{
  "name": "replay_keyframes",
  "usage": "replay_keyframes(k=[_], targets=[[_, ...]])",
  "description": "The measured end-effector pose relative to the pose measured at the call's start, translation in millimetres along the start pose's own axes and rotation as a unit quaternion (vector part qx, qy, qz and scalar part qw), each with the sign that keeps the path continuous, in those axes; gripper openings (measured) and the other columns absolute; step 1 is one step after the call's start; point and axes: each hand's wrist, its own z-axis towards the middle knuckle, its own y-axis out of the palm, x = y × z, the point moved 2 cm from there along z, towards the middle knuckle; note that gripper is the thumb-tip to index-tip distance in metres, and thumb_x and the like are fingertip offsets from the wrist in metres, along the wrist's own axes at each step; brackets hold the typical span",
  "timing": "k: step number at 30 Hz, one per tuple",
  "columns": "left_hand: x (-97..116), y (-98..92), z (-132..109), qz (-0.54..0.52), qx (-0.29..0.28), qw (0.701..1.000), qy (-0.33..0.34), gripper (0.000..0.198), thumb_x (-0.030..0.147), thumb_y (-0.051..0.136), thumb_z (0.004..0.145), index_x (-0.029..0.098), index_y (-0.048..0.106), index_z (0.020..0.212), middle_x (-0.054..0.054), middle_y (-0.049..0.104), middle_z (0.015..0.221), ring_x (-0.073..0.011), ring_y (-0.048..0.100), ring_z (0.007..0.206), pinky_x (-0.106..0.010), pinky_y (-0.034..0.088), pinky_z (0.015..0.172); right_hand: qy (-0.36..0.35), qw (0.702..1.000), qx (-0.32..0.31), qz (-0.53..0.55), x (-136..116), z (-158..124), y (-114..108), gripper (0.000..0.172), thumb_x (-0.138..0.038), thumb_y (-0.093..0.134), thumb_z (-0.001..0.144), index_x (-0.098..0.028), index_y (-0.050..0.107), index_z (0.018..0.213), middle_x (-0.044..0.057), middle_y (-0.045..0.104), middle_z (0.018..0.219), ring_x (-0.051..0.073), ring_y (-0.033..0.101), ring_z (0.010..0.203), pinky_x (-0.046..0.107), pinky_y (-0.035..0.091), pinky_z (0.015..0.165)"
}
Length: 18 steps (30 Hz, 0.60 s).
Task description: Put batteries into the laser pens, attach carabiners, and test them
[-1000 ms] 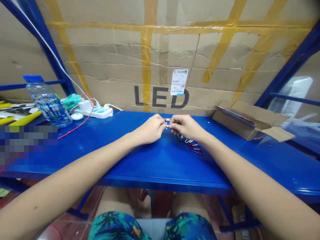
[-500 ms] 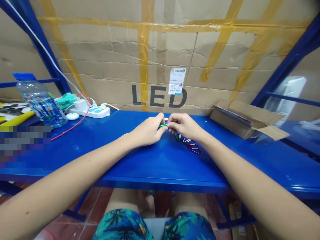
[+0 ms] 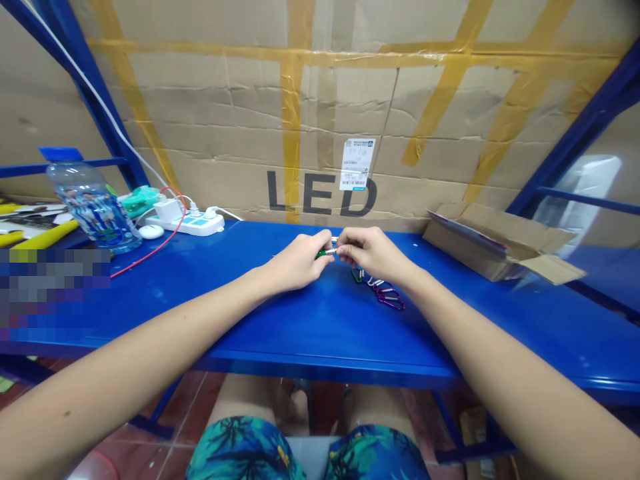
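My left hand (image 3: 301, 259) and my right hand (image 3: 369, 251) meet above the middle of the blue table (image 3: 280, 320), fingers pinched together. Between the fingertips sits a small green carabiner clip (image 3: 325, 253), held by both hands. A chain of coloured carabiner clips (image 3: 384, 292), purple, silver and green, trails from under my right hand down onto the table. Where the held clip joins the chain is hidden by my fingers.
An open cardboard box (image 3: 500, 241) lies at the right. At the far left stand a water bottle (image 3: 95, 210), a white power strip (image 3: 193, 222) with a red wire, a white mouse (image 3: 151, 231) and yellow tools. A big taped "LED" carton (image 3: 320, 120) forms the back wall.
A second ago a red and silver piece showed between my fingertips; now a green clip shows there. Both hands stay together at the same spot, with only small finger movements.
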Motion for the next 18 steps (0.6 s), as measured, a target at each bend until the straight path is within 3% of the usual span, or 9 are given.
replay_keyframes(k=[3,5,8,10,12,15,18], targets=[[1.9,2.3,0.9,0.003,0.008,1.000,-0.013,0.009,0.027,0.051,0.093,0.019,0.051,0.088,-0.003,0.061,0.082,-0.0188,0.057,0.075,-0.032,0.041,0.067,0.000,1.000,0.001,-0.009,-2.1,0.0,-1.8,0.011,-0.019,0.055,0.084,-0.018,0.060,0.074,0.000,0.063,0.063,0.013,0.054,0.057,0.027,0.042,0.059],[1.5,4.9,2.7,0.015,0.020,1.000,-0.019,0.015,0.027,0.045,0.095,0.017,0.054,0.088,-0.008,0.060,0.091,-0.0219,0.058,0.088,-0.036,0.046,0.079,-0.003,1.000,0.009,-0.014,-3.6,-0.1,-3.9,0.010,-0.019,0.056,0.084,-0.018,0.060,0.074,0.000,0.063,0.064,0.013,0.055,0.058,0.028,0.042,0.059],[-2.3,9.0,6.4,0.015,0.033,0.999,-0.007,0.029,0.024,0.034,0.099,0.016,0.058,0.085,-0.012,0.057,0.101,-0.0241,0.054,0.107,-0.043,0.044,0.099,-0.008,1.000,0.016,-0.014,-4.8,-0.3,-6.1,0.010,-0.020,0.056,0.084,-0.018,0.060,0.075,0.001,0.063,0.064,0.014,0.056,0.058,0.028,0.043,0.061],[-5.4,9.7,8.1,0.005,0.038,0.999,0.001,0.031,0.022,0.033,0.098,0.016,0.059,0.083,-0.012,0.059,0.101,-0.0239,0.054,0.109,-0.043,0.043,0.102,-0.012,1.000,0.014,-0.021,-4.7,-0.3,-6.1,0.011,-0.020,0.056,0.084,-0.018,0.060,0.074,0.001,0.064,0.065,0.014,0.057,0.059,0.028,0.043,0.062],[-6.6,7.8,8.4,0.000,0.036,0.999,0.006,0.025,0.020,0.039,0.096,0.016,0.060,0.084,-0.011,0.061,0.099,-0.0238,0.056,0.108,-0.042,0.044,0.099,-0.013,0.999,0.011,-0.029,-3.8,-0.2,-5.2,0.011,-0.019,0.056,0.084,-0.019,0.060,0.074,0.001,0.064,0.065,0.014,0.057,0.059,0.028,0.043,0.061],[-5.1,3.4,5.9,-0.017,0.013,1.000,-0.015,0.015,0.020,0.047,0.094,0.017,0.059,0.087,-0.007,0.066,0.089,-0.0214,0.061,0.089,-0.036,0.047,0.081,-0.011,0.999,0.014,-0.030,-1.5,0.1,-3.4,0.011,-0.018,0.055,0.084,-0.019,0.060,0.075,0.001,0.064,0.065,0.014,0.057,0.060,0.028,0.042,0.061],[-1.9,0.2,2.3,-0.016,0.011,1.000,-0.023,0.006,0.022,0.053,0.092,0.019,0.056,0.088,-0.003,0.066,0.082,-0.0187,0.060,0.074,-0.031,0.040,0.066,0.000,1.000,0.016,-0.016,1.0,0.2,-1.6,0.010,-0.020,0.055,0.084,-0.019,0.060,0.075,0.000,0.063,0.064,0.013,0.056,0.058,0.028,0.042,0.059]])
